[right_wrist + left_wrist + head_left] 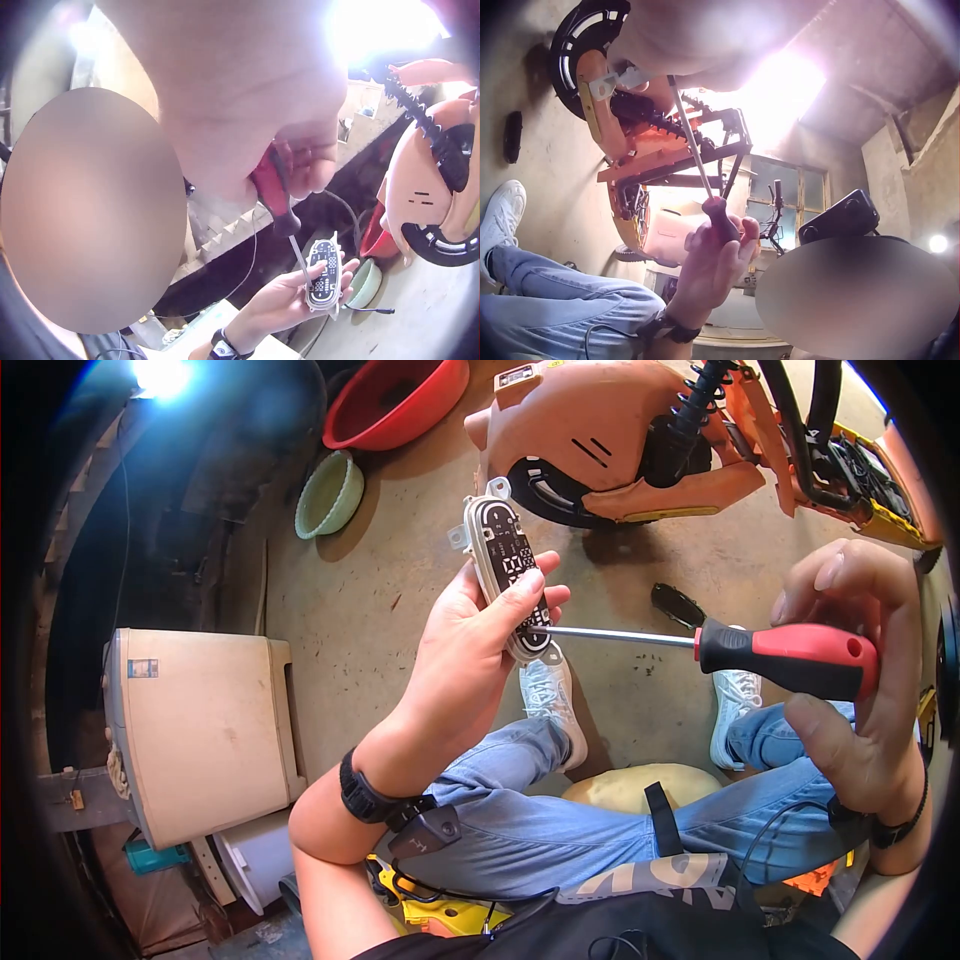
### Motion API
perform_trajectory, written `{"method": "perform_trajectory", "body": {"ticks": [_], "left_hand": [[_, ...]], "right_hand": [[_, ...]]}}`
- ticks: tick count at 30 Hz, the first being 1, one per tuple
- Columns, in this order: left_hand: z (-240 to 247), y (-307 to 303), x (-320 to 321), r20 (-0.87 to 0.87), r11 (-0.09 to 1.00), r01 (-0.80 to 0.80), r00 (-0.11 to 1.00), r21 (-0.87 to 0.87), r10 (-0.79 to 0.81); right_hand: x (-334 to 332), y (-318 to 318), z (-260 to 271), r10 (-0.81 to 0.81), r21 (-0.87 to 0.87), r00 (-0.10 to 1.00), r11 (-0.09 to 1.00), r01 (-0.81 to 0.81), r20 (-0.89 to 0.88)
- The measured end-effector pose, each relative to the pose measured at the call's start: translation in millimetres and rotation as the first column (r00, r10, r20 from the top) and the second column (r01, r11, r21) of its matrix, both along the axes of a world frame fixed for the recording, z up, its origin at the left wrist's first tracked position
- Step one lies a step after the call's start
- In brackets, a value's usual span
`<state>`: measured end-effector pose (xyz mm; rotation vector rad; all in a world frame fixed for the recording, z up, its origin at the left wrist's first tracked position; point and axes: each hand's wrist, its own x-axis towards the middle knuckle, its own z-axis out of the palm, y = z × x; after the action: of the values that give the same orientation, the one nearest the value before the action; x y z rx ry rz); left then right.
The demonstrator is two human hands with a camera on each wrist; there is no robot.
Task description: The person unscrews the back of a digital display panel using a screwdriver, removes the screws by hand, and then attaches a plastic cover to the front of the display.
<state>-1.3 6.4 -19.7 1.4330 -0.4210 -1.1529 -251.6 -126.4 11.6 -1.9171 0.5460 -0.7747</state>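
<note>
My left hand (pixel 455 655) holds a long oval dashboard display panel (pixel 495 540), its thumb across the dark face and the fingers behind it. The panel has a pale rim with mounting tabs and white printed digits. In my right hand (pixel 893 690) is a screwdriver (pixel 780 655) with a red and black handle, the fingers curled about the handle's end. Its metal shaft points left, and the tip meets the panel's lower end in the head view. The right wrist view also shows the shaft reaching the display face, near the left thumb.
An orange scooter body (pixel 590 440) with a black spring shock stands ahead. A red basin (pixel 395 405) and a pale green basin (pixel 330 495) sit at the upper left. At left is a cream box-shaped cabinet (pixel 205 735). A black piece (pixel 677 605) lies on the floor.
</note>
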Motion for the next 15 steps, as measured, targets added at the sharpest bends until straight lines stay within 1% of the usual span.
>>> {"method": "perform_trajectory", "body": {"ticks": [1, 3, 4, 6, 7, 8, 10, 11, 13, 14, 15], "left_hand": [[0.1, 0.2, 0.0, 0.002, 1.0, 0.007, 1.0, -0.001, -0.007], [0.6, 0.1, -0.3, 0.004, 1.0, 0.016, 1.0, -0.004, -0.016], [1.1, 0.1, -0.6, -0.001, 1.0, 0.031, 1.0, -0.001, -0.031], [3.1, 0.4, -2.0, -0.004, 0.999, 0.047, 0.999, 0.0, -0.047], [4.2, 0.0, -3.2, -0.003, 0.999, 0.039, 0.999, -0.016, -0.039], [5.0, -0.5, -3.8, -0.002, 0.999, 0.031, 1.0, -0.031, -0.031], [4.7, -1.0, -2.8, -0.007, 0.999, 0.02, 1.0, -0.03, -0.02], [4.6, -1.2, -2.5, -0.014, 1.0, 0.01, 1.0, -0.026, -0.01], [5.3, -1.5, -1.9, -0.036, 1.0, 0.003, 0.999, -0.026, -0.003], [5.8, -1.8, -1.7, -0.058, 1.0, -0.004, 0.998, -0.026, 0.003], [6.0, -2.0, -1.7, -0.056, 1.0, -0.004, 0.998, -0.027, 0.002]], "right_hand": [[-1.6, -0.9, -0.3, -0.001, -0.001, 1.0, 1.0, 0.001, 0.0], [-7.8, -5.5, -0.1, -0.021, -0.105, 0.992, 0.994, 0.008, -0.122], [-11.7, -8.7, 3.3, -0.022, -0.105, 0.992, 0.994, 0.009, -0.122], [-18.0, -14.6, 12.8, 0.023, 0.011, 0.965, 1.0, -0.021, -0.261], [-17.3, -13.6, 13.9, 0.005, 0.045, 0.962, 0.999, 0.007, -0.272], [-14.4, -12.3, 10.8, 0.005, 0.043, 0.963, 0.999, 0.007, -0.269], [-6.7, -8.0, 0.1, -0.018, -0.085, 0.99, 0.996, 0.006, -0.141], [-2.2, -5.1, 1.3, -0.017, -0.085, 0.99, 0.996, 0.005, -0.139], [6.4, 1.5, 4.6, -0.071, -0.043, 0.997, 0.997, 0.071, 0.015], [4.1, 0.2, 4.2, -0.071, -0.042, 0.997, 0.996, 0.072, 0.016], [-0.3, -2.5, 3.5, -0.031, -0.07, 0.999, 0.997, 0.031, -0.01]]}}
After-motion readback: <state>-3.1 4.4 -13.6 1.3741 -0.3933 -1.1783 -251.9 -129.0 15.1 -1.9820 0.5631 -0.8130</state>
